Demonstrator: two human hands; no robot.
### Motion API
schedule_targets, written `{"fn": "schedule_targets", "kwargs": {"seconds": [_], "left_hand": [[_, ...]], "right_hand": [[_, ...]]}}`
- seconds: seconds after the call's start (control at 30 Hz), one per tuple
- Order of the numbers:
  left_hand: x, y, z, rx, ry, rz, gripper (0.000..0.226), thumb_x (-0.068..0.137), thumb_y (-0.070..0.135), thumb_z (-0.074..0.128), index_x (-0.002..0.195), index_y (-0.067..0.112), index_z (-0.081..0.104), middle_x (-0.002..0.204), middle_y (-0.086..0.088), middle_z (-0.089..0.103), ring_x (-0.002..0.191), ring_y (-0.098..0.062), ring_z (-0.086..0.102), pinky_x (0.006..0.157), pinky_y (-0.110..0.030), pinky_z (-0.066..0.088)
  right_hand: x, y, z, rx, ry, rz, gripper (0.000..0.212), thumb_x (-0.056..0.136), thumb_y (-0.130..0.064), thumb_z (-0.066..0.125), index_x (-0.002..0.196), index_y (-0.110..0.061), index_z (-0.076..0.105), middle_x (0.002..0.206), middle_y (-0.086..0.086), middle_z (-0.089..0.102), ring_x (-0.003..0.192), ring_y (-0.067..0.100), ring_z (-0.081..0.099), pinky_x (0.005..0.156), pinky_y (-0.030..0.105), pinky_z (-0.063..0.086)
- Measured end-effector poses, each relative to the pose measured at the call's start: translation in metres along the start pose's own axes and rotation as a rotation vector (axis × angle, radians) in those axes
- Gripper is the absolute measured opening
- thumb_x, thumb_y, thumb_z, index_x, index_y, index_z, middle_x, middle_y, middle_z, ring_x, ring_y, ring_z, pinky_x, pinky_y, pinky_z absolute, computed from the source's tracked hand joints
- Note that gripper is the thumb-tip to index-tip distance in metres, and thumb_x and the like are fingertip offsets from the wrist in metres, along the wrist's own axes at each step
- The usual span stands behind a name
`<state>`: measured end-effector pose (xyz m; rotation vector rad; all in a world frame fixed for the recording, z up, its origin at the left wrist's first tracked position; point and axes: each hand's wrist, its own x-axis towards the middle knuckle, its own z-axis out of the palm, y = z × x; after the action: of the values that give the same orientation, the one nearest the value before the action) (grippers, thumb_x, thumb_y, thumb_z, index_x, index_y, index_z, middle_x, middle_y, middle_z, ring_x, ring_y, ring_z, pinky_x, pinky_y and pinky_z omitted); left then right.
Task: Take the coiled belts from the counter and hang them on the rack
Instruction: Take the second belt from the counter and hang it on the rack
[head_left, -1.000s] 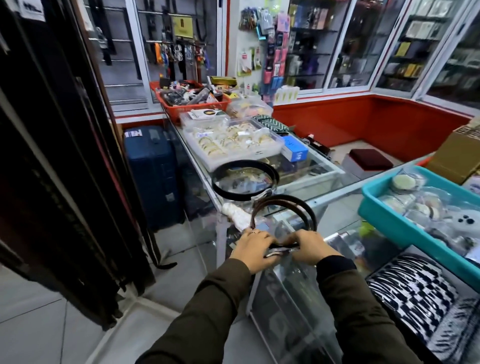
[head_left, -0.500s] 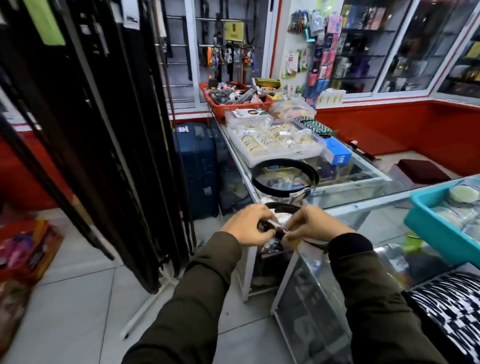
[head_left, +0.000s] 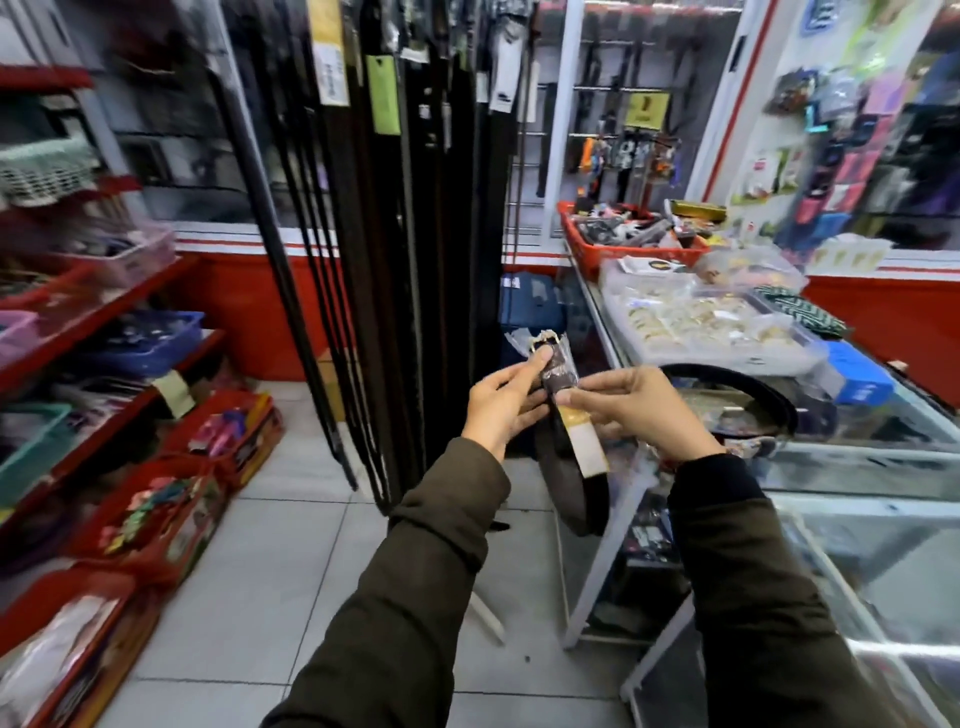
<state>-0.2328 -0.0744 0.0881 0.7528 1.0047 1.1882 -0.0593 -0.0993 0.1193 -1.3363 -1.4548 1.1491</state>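
Observation:
A brown belt with a plastic-wrapped buckle and a yellow-white tag hangs from both my hands in mid-air, left of the counter. My left hand pinches it just below the buckle. My right hand grips it at the tag. The belt's loop droops below my hands. A black coiled belt lies on the glass counter just right of my right hand. The rack of hanging dark belts stands ahead and slightly left, its belts reaching almost to the floor.
On the counter stand a clear tray of small goods, a red basket and a blue box. A blue suitcase stands behind the rack. Red shelves with baskets line the left side. White tiled floor lies below.
Both hands lifted the brown belt off the counter and carried it up and left toward the rack. My view swung left, bringing the rack and the red shelves into sight.

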Motion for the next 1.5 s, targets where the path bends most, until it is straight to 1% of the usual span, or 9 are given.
{"fn": "schedule_targets", "kwargs": {"seconds": [0.13,0.33,0.5,0.57,0.7,1.0,1.3,1.4,1.5], "left_hand": [[-0.015,0.014,-0.028,0.087,0.031,0.123,0.04,0.079,0.047,0.084,0.102,0.015,0.079,0.092,0.003,0.082,0.08,-0.006,0.078,0.063,-0.016,0.057],[-0.032,0.051,-0.063,0.138,0.16,0.282,0.033,0.085,0.033,0.082,0.108,0.009,0.079,0.093,0.0,0.08,0.076,-0.005,0.075,0.065,-0.017,0.06],[-0.036,0.072,-0.079,0.133,0.229,0.451,0.025,0.087,0.03,0.08,0.105,0.013,0.08,0.102,-0.008,0.081,0.088,-0.012,0.076,0.07,-0.022,0.062],[-0.034,0.082,-0.082,0.128,0.232,0.543,0.022,0.088,0.029,0.079,0.104,0.015,0.08,0.103,-0.007,0.081,0.097,-0.017,0.077,0.077,-0.026,0.063],[-0.031,0.112,-0.086,0.104,0.215,0.669,0.015,0.09,0.024,0.078,0.103,0.018,0.078,0.098,-0.006,0.082,0.097,-0.019,0.078,0.081,-0.028,0.063],[-0.018,0.211,-0.083,-0.002,0.284,0.848,0.015,0.09,0.015,0.076,0.105,0.012,0.077,0.093,-0.002,0.081,0.087,-0.011,0.076,0.072,-0.022,0.061],[-0.009,0.311,-0.069,-0.012,0.318,0.934,0.022,0.089,0.012,0.077,0.109,0.002,0.076,0.109,-0.021,0.077,0.098,-0.031,0.073,0.095,-0.048,0.059],[-0.007,0.34,-0.063,-0.01,0.298,0.91,0.026,0.088,0.013,0.079,0.11,0.0,0.075,0.11,-0.022,0.077,0.103,-0.039,0.074,0.093,-0.05,0.061],[-0.007,0.355,-0.059,-0.048,0.247,0.879,0.028,0.087,0.013,0.079,0.111,-0.001,0.075,0.102,-0.018,0.077,0.089,-0.031,0.075,0.082,-0.041,0.063]], "right_hand": [[0.014,-0.011,0.039,0.135,0.024,-0.104,0.01,0.074,-0.019,0.089,0.079,-0.016,0.08,0.079,0.008,0.082,0.065,0.013,0.076,0.054,0.023,0.059],[0.033,-0.027,0.085,-0.026,-0.011,-0.312,0.016,0.09,-0.035,0.075,0.097,-0.022,0.081,0.088,0.01,0.08,0.089,0.025,0.078,0.068,0.034,0.066],[0.04,-0.058,0.11,-0.216,-0.08,-0.5,0.038,0.099,-0.025,0.063,0.082,-0.059,0.069,0.088,-0.02,0.074,0.087,0.005,0.07,0.08,0.032,0.058],[0.045,-0.068,0.115,-0.113,-0.043,-0.545,0.031,0.096,-0.023,0.069,0.089,-0.053,0.073,0.091,-0.018,0.076,0.089,0.008,0.074,0.079,0.029,0.061],[0.061,-0.092,0.128,0.125,0.011,-0.566,0.019,0.087,-0.02,0.079,0.105,-0.015,0.08,0.095,0.003,0.082,0.089,0.014,0.079,0.076,0.024,0.063],[0.108,-0.178,0.164,0.407,-0.011,-0.646,0.023,0.085,-0.014,0.081,0.107,-0.005,0.079,0.095,0.012,0.082,0.091,0.023,0.08,0.074,0.029,0.065],[0.148,-0.269,0.179,0.448,0.029,-0.707,0.027,0.089,-0.008,0.076,0.113,0.005,0.074,0.103,0.025,0.077,0.1,0.038,0.076,0.089,0.052,0.062],[0.157,-0.295,0.176,0.417,0.062,-0.738,0.026,0.09,-0.01,0.075,0.112,0.004,0.075,0.102,0.026,0.077,0.101,0.042,0.075,0.089,0.056,0.061],[0.161,-0.31,0.172,0.407,0.077,-0.76,0.023,0.091,-0.01,0.075,0.108,0.004,0.077,0.097,0.022,0.078,0.093,0.036,0.078,0.082,0.048,0.064]]}}
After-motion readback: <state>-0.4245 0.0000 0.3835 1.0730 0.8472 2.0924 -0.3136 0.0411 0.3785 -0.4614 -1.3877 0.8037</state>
